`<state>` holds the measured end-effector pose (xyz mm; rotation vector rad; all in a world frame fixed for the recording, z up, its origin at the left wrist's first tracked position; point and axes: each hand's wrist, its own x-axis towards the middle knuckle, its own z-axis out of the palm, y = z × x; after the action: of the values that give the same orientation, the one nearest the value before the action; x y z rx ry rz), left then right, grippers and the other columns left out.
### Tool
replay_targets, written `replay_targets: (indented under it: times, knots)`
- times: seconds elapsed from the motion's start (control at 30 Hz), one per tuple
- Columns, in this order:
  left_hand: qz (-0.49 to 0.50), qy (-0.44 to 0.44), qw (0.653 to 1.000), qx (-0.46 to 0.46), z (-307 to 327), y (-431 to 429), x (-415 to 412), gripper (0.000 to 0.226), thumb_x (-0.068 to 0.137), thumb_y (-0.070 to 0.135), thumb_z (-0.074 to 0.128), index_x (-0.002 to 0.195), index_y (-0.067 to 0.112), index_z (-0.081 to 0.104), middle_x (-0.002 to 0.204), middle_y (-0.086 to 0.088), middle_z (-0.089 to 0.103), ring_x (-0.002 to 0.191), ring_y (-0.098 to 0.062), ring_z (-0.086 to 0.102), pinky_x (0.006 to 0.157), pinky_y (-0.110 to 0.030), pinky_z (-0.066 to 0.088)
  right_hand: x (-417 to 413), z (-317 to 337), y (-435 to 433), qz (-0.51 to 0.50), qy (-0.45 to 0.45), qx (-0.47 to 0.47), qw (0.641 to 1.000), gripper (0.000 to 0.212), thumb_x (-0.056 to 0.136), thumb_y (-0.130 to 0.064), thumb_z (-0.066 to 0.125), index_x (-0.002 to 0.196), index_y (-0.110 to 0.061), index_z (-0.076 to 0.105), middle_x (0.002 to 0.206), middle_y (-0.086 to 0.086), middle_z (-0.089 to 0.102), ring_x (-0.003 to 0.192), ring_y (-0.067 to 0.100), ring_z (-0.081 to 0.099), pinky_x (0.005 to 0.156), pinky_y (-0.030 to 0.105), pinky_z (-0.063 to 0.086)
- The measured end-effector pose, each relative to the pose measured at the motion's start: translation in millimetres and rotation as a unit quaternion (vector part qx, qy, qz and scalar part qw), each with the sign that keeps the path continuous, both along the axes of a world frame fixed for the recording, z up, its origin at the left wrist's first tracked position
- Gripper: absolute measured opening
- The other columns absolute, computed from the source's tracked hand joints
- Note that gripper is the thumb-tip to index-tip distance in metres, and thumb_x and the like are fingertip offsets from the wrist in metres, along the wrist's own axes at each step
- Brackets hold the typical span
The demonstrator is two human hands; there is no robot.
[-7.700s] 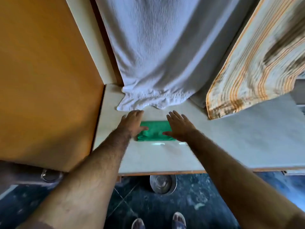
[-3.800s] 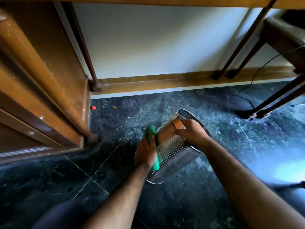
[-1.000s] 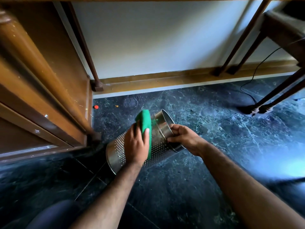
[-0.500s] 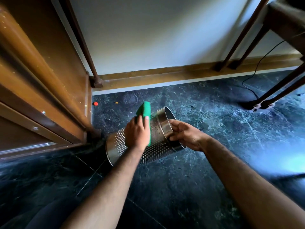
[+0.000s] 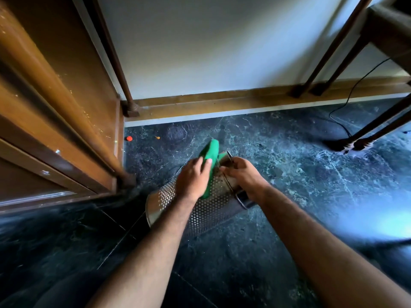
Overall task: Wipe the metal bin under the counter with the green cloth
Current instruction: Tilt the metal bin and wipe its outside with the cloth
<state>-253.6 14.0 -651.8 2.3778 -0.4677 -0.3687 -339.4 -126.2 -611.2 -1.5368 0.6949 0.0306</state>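
Observation:
The perforated metal bin point(image 5: 206, 210) lies tilted on its side on the dark marble floor, its base toward me at the lower left and its open rim at the upper right. My left hand point(image 5: 192, 180) presses the folded green cloth point(image 5: 211, 156) against the bin's upper side near the rim; the cloth sticks out past my fingers. My right hand point(image 5: 243, 175) grips the bin's rim and hides most of the opening.
A brown wooden cabinet point(image 5: 55, 107) stands close on the left. The white wall and wooden skirting point(image 5: 222, 101) run across the back. Dark furniture legs point(image 5: 367, 130) and a black cable point(image 5: 347, 103) are at the right. A small red bit point(image 5: 129, 138) lies by the cabinet corner.
The bin's rim has swung further away from me and its base nearer. My left hand with the cloth has slid up toward the rim, close to my right hand.

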Motion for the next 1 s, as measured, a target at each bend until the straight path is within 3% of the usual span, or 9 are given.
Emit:
replay_targets:
  times: [0.07,0.17,0.27,0.37,0.53,0.63,0.73,0.9,1.0]
  knots:
    - [0.062,0.081,0.994,0.049,-17.3,25.3,17.4,0.055,0.1,0.056,0.034,0.122,0.017,0.067,0.119,-0.017,0.071,0.091,-0.032,0.067,0.074,-0.033,0.05,-7.2,1.4,-4.3,0.039,-0.006,0.028,0.999,0.022,0.087,-0.011,0.072,0.109,-0.01,0.069,0.089,0.0,0.075,0.074,0.013,0.067,0.067,0.029,0.054]
    - [0.137,0.258,0.955,0.059,-36.6,55.9,44.0,0.061,0.098,0.056,0.043,0.135,0.01,0.06,0.143,-0.021,0.057,0.124,-0.033,0.059,0.105,-0.037,0.042,-13.9,9.6,-6.6,0.126,-0.01,0.048,0.991,0.028,0.088,-0.01,0.071,0.114,-0.004,0.064,0.095,0.007,0.073,0.078,0.017,0.069,0.062,0.029,0.055]
    - [0.129,0.35,0.928,-0.009,-30.3,52.5,51.2,0.065,0.085,0.067,0.055,0.115,0.011,0.069,0.126,-0.017,0.066,0.125,-0.03,0.057,0.109,-0.034,0.037,-15.6,19.9,-9.9,0.196,-0.01,0.048,0.979,0.029,0.087,0.0,0.07,0.113,0.004,0.06,0.101,0.021,0.069,0.088,0.024,0.067,0.077,0.037,0.058]
    - [0.09,0.345,0.932,-0.061,-5.3,17.5,50.2,0.081,0.075,0.08,0.052,0.118,0.014,0.071,0.123,-0.014,0.07,0.12,-0.032,0.063,0.111,-0.042,0.043,-7.1,34.3,-17.7,0.238,0.037,0.034,0.97,0.034,0.081,0.01,0.069,0.113,0.0,0.059,0.106,0.022,0.066,0.092,0.031,0.063,0.08,0.045,0.054]
    - [-0.026,0.188,0.979,-0.072,20.0,-28.5,15.3,0.061,0.084,0.064,0.042,0.127,0.026,0.064,0.127,-0.01,0.07,0.112,-0.031,0.066,0.081,-0.03,0.043,8.9,33.4,-2.1,0.171,0.076,-0.065,0.98,0.016,0.082,-0.002,0.075,0.087,-0.012,0.064,0.069,-0.001,0.064,0.058,0.01,0.057,0.038,0.012,0.044]
    - [0.001,0.18,0.982,-0.055,-1.3,-6.4,3.4,0.06,0.09,0.066,0.035,0.123,0.026,0.065,0.114,-0.01,0.074,0.099,-0.03,0.07,0.083,-0.033,0.052,4.3,21.8,-3.2,0.152,0.08,-0.055,0.984,0.017,0.082,-0.005,0.077,0.096,-0.005,0.067,0.081,0.003,0.067,0.064,0.01,0.061,0.042,0.015,0.048]
    - [0.024,0.246,0.969,-0.018,-28.8,35.6,7.4,0.058,0.096,0.066,0.033,0.12,0.026,0.067,0.092,0.0,0.073,0.079,-0.017,0.067,0.073,-0.026,0.051,-4.0,17.9,-10.0,0.152,0.076,-0.03,0.985,0.023,0.08,-0.015,0.081,0.1,-0.022,0.073,0.096,0.003,0.076,0.076,0.013,0.071,0.051,0.026,0.054]
    - [0.109,0.333,0.936,-0.028,-49.1,80.4,12.5,0.079,0.078,0.08,0.048,0.122,0.018,0.07,0.135,-0.011,0.066,0.125,-0.024,0.06,0.112,-0.041,0.043,-2.1,22.3,-9.2,0.154,0.07,-0.037,0.985,0.029,0.077,-0.018,0.084,0.101,-0.027,0.07,0.092,-0.002,0.078,0.076,0.016,0.073,0.06,0.03,0.055]
    - [0.124,0.345,0.928,-0.073,-28.4,66.6,15.4,0.096,0.07,0.091,0.045,0.125,0.017,0.069,0.137,-0.012,0.065,0.129,-0.026,0.058,0.115,-0.043,0.041,6.3,31.9,-5.9,0.165,0.048,-0.058,0.983,0.037,0.078,-0.01,0.081,0.11,-0.02,0.068,0.088,-0.005,0.076,0.074,0.011,0.073,0.06,0.024,0.055]
